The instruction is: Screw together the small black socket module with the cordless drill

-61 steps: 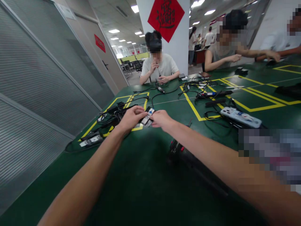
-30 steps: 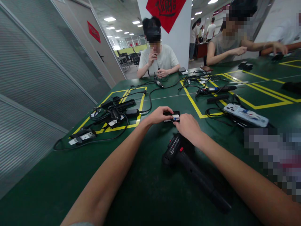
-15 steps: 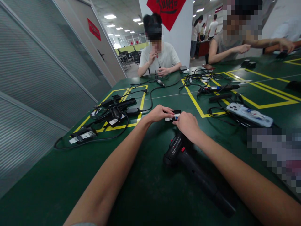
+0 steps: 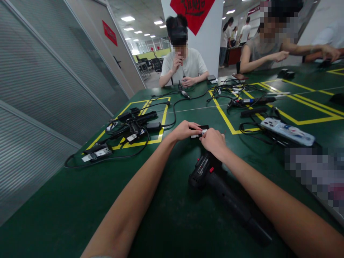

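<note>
My left hand point(image 4: 185, 131) reaches in from the left, its fingers closed at a small white piece point(image 4: 204, 132). My right hand point(image 4: 214, 141) pinches at the same piece from the other side. Fingers cover most of it, so its kind does not show. Beneath and behind the fingertips lies a flat black object point(image 4: 204, 127) with a white label, partly hidden. A black handheld power tool point(image 4: 228, 197) with red buttons lies just below my right hand, with its long grip slanting toward the lower right.
Black cabled devices point(image 4: 134, 125) lie within yellow tape at left on the green table point(image 4: 107, 200). Tangled cables, a screwdriver-like tool point(image 4: 249, 101) and a phone in a pale case point(image 4: 287, 132) lie at right. A person point(image 4: 182, 64) sits opposite; another point(image 4: 263, 53) sits farther right.
The whole view has shifted slightly. Both hands stay together at the small white piece, with less of it showing between the fingertips.
</note>
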A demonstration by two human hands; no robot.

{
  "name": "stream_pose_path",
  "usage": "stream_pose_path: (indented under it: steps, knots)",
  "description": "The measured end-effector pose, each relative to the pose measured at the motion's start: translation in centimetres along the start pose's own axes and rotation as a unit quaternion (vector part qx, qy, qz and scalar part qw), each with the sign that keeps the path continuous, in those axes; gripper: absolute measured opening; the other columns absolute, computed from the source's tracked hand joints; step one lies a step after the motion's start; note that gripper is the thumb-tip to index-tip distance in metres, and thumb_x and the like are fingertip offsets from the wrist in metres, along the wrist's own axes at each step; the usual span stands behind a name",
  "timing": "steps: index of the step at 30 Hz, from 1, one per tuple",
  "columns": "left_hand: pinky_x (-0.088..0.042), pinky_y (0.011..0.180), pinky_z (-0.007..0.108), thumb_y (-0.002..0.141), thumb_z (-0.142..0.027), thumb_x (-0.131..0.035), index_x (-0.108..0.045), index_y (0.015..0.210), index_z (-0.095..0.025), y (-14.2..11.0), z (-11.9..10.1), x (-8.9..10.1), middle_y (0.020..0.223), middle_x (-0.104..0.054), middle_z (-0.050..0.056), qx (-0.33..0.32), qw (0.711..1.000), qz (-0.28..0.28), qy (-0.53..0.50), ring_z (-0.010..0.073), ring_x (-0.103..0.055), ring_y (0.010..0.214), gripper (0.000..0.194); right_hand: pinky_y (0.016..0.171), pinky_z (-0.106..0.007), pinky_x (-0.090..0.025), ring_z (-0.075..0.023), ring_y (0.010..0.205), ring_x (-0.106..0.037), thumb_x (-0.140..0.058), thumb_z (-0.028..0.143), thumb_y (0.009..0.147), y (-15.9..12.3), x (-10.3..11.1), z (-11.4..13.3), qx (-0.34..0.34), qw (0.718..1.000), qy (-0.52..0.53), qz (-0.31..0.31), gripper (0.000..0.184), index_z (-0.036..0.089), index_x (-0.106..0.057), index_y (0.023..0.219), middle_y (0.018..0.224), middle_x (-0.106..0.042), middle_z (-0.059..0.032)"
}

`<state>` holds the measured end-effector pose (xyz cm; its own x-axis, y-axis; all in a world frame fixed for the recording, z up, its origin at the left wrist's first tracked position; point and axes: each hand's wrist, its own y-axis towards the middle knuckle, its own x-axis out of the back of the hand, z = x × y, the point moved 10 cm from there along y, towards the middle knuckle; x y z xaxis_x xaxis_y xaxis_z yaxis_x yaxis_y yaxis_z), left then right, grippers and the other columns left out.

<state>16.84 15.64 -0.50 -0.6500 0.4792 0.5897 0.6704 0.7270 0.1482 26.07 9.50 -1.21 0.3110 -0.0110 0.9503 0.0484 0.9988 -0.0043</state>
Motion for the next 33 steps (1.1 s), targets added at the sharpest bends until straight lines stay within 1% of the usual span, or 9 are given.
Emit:
stream_pose_path:
  steps: [5,10,20,28,33]
  knots:
    - [-0.044,0.097,0.034,0.075,-0.037,-0.068,-0.076,0.094,-0.017,-0.50,-0.70,-0.15,0.106,-0.071,0.009,-0.016,1.000,-0.022,0.012,0.0226,-0.062,0.107,0.029,0.084,-0.045,-0.053,-0.0217,0.099,-0.064,-0.058,0.035,0.090,-0.23,-0.07,-0.06,0.001,1.000,0.008,-0.001,0.030,0.019,-0.059,0.116,0.118,-0.064,-0.0067]
    - [-0.044,0.098,0.034,0.077,-0.037,-0.066,-0.075,0.096,-0.018,-0.55,-0.71,-0.26,0.112,-0.070,0.009,-0.009,0.999,-0.028,0.019,0.0216,-0.061,0.107,0.028,0.084,-0.044,-0.053,-0.0214,0.099,-0.064,-0.058,0.034,0.090,-0.49,-0.25,-0.02,-0.003,1.000,0.008,-0.001,0.030,0.019,-0.060,0.115,0.118,-0.064,-0.0067]
    - [-0.045,0.096,0.034,0.077,-0.037,-0.065,-0.076,0.095,-0.017,-0.45,-0.56,-0.28,0.108,-0.071,0.009,-0.015,0.999,-0.030,0.016,0.0224,-0.062,0.106,0.029,0.083,-0.044,-0.053,-0.0211,0.099,-0.064,-0.058,0.034,0.090,-0.52,-0.39,-0.25,0.001,1.000,0.021,0.002,0.029,0.020,-0.060,0.115,0.118,-0.064,-0.0065]
    - [-0.046,0.093,0.031,0.076,-0.036,-0.066,-0.076,0.091,-0.017,-0.40,-0.83,-0.25,0.107,-0.071,0.008,-0.014,0.999,-0.031,0.014,0.0205,-0.063,0.101,0.026,0.084,-0.044,-0.053,-0.0214,0.099,-0.064,-0.058,0.034,0.090,-0.27,-0.50,-0.31,0.001,1.000,0.024,0.001,0.029,0.020,-0.060,0.115,0.118,-0.064,-0.0066]
    - [-0.046,0.093,0.031,0.076,-0.034,-0.066,-0.076,0.090,-0.016,-0.44,-1.04,-0.27,0.104,-0.071,0.008,-0.017,0.999,-0.032,0.013,0.0199,-0.064,0.098,0.025,0.082,-0.043,-0.054,-0.0206,0.096,-0.065,-0.058,0.036,0.090,-0.32,-0.56,-0.06,0.007,1.000,0.027,-0.001,0.029,0.020,-0.060,0.114,0.116,-0.065,-0.0063]
